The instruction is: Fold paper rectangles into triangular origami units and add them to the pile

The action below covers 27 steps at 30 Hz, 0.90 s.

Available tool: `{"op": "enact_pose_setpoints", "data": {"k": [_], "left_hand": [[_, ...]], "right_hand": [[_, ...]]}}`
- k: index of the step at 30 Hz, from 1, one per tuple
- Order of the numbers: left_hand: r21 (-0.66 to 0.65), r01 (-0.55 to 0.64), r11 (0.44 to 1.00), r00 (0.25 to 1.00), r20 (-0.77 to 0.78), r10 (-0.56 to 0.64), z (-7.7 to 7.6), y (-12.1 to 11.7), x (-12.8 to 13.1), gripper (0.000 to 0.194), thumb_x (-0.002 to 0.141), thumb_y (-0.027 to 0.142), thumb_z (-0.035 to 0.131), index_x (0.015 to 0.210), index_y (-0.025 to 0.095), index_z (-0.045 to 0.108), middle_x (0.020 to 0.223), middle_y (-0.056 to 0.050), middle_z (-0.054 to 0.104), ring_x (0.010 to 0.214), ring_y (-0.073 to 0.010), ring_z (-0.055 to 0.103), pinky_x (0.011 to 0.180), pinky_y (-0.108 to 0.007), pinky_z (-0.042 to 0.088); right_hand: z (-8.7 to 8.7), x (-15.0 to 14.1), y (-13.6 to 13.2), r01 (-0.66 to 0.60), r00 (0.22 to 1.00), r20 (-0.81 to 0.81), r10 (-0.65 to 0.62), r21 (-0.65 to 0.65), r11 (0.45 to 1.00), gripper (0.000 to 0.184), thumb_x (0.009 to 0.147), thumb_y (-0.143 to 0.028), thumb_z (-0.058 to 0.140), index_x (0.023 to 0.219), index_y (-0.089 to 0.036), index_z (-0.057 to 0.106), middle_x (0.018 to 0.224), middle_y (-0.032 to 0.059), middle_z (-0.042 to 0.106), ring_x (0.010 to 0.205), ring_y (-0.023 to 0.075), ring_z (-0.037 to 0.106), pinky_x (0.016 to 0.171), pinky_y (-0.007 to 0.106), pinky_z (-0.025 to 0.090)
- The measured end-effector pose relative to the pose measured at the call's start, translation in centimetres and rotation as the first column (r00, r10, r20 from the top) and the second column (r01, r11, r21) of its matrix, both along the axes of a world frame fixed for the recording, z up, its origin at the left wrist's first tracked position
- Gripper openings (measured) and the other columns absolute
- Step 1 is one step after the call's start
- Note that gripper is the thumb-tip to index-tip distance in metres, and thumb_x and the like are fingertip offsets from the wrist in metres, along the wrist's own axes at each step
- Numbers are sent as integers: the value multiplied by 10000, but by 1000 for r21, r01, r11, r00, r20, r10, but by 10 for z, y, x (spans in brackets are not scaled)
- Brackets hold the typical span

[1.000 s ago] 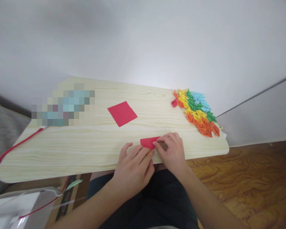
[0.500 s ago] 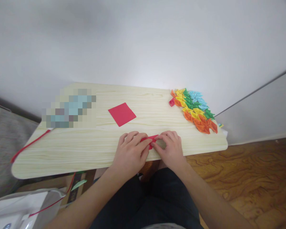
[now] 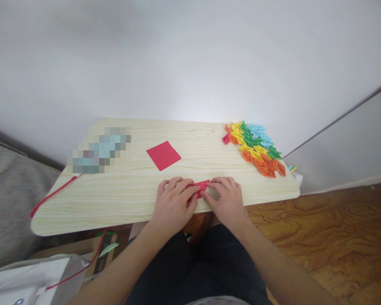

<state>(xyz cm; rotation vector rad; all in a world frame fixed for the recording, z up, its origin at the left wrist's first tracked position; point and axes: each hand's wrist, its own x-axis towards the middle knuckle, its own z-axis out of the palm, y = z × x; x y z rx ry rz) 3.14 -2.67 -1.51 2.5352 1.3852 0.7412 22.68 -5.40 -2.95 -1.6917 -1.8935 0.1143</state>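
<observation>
Near the front edge of the pale wooden table (image 3: 98, 207), a small folded piece of red paper (image 3: 203, 186) lies between my hands. My left hand (image 3: 174, 201) presses on its left part, fingers bent and closed over it, hiding that side. With thumb and fingertips, my right hand (image 3: 226, 199) pinches the paper's right end. Behind the hands, a flat red paper square (image 3: 164, 155) rests on the table.
Rows of folded paper pieces in orange, yellow, green and light blue (image 3: 257, 146) lie at the right, one small red piece (image 3: 226, 138) beside them. A blurred object (image 3: 103, 152) with a red cable (image 3: 53, 195) sits at the left. A white wall (image 3: 190, 63) stands behind.
The view has shifted slightly. My right thumb and fingers have spread a little along the folded red paper's right end; my left hand stays on it.
</observation>
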Motion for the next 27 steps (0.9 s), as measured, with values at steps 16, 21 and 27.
{"op": "enact_pose_setpoints", "data": {"k": [16, 21, 27], "left_hand": [[-25, -22, 999, 999, -29, 21, 2, -4, 6, 158, 976, 257, 622, 1063, 290, 750, 1231, -31, 749, 1173, -305, 610, 1049, -541, 352], [-25, 0, 1000, 1000, -25, 0, 4, -4, 0, 173, 976, 282, 636, 1093, 306, 761, 1218, -38, 754, 1154, -299, 619, 1033, -535, 364], [-42, 30, 999, 998, -50, -33, 6, -6, -6, 186, 1009, 348, 601, 1115, 312, 749, 1252, -29, 741, 1172, -296, 612, 1031, -529, 369]], "right_hand": [[4, 15, 17, -112, 992, -57, 110, -29, 993, 248, 855, -395, 846, 1061, -286, 758, 1158, 28, 744, 1149, 272, 611, 1027, 463, 437], [4, 14, 17, -114, 992, -62, 112, -28, 993, 247, 841, -359, 849, 1060, -291, 755, 1150, 32, 741, 1140, 280, 610, 1031, 470, 435], [3, 14, 17, -121, 990, -74, 119, -27, 992, 249, 840, -343, 840, 1067, -295, 752, 1156, 35, 736, 1147, 288, 608, 1037, 475, 433]]}}
